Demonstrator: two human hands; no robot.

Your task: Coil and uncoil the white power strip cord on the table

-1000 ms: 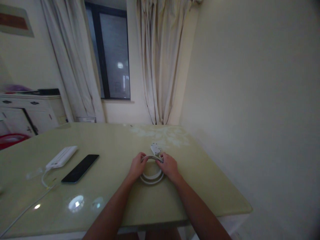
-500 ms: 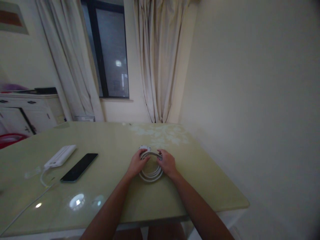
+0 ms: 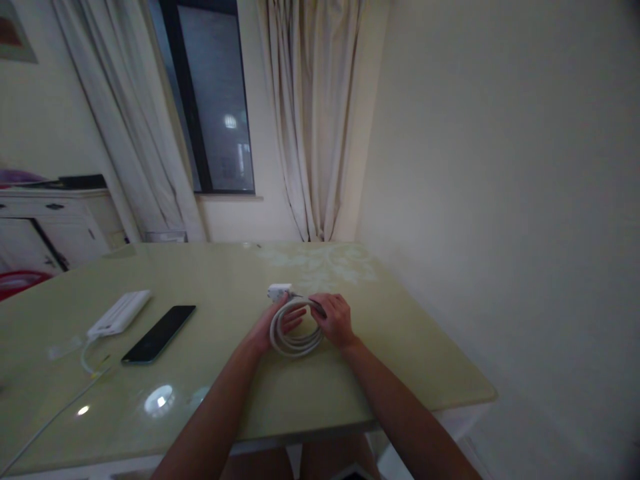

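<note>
A white cable [image 3: 299, 345] is wound into a coil of several loops, tilted up between my two hands over the table. My left hand [image 3: 273, 325] holds the coil's left side, its thumb up at the top and its fingers reaching through the ring. At the upper right of the coil, my right hand [image 3: 334, 317] is closed around the loops with fingers and thumb together. A white block with dark holes, like a power strip's end [image 3: 279, 291], sits just beyond my left thumb at the coil's top. Whether it joins the cable is hard to see.
On the left of the glossy pale green table [image 3: 400, 360] lie a black smartphone [image 3: 159, 335] and a white power bank [image 3: 120, 312], with a thin white cord [image 3: 53, 417] running to the front left. A wall [image 3: 500, 200] borders the right side. Curtains [image 3: 315, 120] hang beyond the far edge.
My left hand has turned and its fingers have straightened inside the ring. The coil has tilted up slightly and shifted left. The white block shows more. The view has swung slightly right.
</note>
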